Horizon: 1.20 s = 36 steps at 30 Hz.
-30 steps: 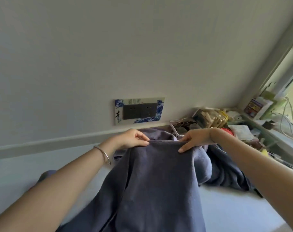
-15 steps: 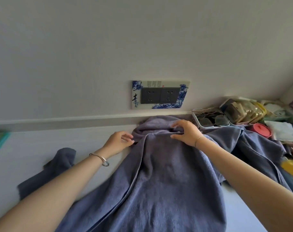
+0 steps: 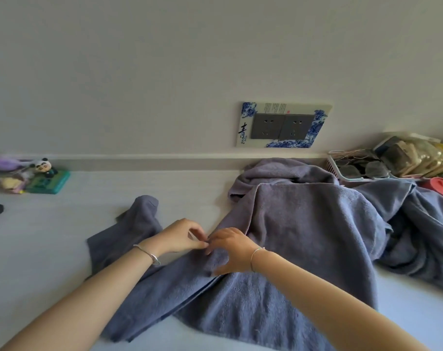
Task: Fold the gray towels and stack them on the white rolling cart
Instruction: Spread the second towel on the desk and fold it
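Now that my hands have left the far end of the gray towel (image 3: 303,236), where they were a moment ago up by the wall, they meet at its long left edge, about halfway down its length. My left hand (image 3: 182,236) pinches that edge with curled fingertips, and my right hand (image 3: 230,249) pinches it just beside, thumb spread lower on the cloth. I judge the far end is set down and I am now evening the side edge before the next fold, so this towel is only partly folded and nothing is stacked; the white rolling cart is not in sight.

The towel lies lengthwise on the pale flat surface (image 3: 50,249), its top bunched against the baseboard below the socket plate (image 3: 283,125). It is thick terry, blue-gray, with a soft nap and a narrow hemmed border, doubled over in a long rounded ridge. A flap spills out to the left, thin and limp. A second towel (image 3: 417,236) of the same cloth sits crumpled to the right, touching the first. Behind it are a plastic basket (image 3: 354,171) and a red lid (image 3: 440,186). Far left stands a small panda figure (image 3: 44,165)
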Motion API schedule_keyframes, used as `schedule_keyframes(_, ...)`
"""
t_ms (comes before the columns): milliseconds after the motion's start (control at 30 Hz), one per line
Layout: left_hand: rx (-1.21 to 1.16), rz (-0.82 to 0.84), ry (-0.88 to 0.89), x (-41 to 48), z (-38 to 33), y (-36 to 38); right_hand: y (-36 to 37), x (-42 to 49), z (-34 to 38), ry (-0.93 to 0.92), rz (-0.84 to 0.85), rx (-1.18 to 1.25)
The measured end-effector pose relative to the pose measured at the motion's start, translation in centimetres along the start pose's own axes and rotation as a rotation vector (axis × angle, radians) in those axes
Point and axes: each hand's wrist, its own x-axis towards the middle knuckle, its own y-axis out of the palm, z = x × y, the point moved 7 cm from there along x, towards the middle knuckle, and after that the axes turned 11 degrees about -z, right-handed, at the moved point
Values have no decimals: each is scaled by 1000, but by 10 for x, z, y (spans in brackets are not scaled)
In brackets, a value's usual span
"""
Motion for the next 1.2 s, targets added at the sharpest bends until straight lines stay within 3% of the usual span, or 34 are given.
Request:
schedule_keyframes(200,45,-2,-48,-41,31,-17,23,4,28,4,-48,36)
schedule_keyframes(367,17,-60,-46,-66,52,-49,-4,12,-9,436,-287,201)
schedule_keyframes(433,94,-98,-18,-75,63,-64,-11,11,-13,501,-362,140)
schedule_keyframes(533,333,-188,165,-88,68,-82,-10,16,24,249,-407,45)
schedule_keyframes(667,574,-67,284,-105,87,-81,30,22,88,-38,-229,56)
schedule_keyframes(767,620,8,229,-114,107,-76,57,28,119,-118,-176,38)
schedule_keyframes(933,684,108,171,-121,134,-70,69,36,129,-79,-169,-40)
schedule_keyframes(1033,660,29,248,-117,130,-75,65,40,124,66,-124,1)
schedule_keyframes(1100,561,23,194,-114,129,-86,52,41,119,234,-141,143)
schedule_keyframes(1200,114,36,-19,-111,120,-111,22,45,112,438,-169,400)
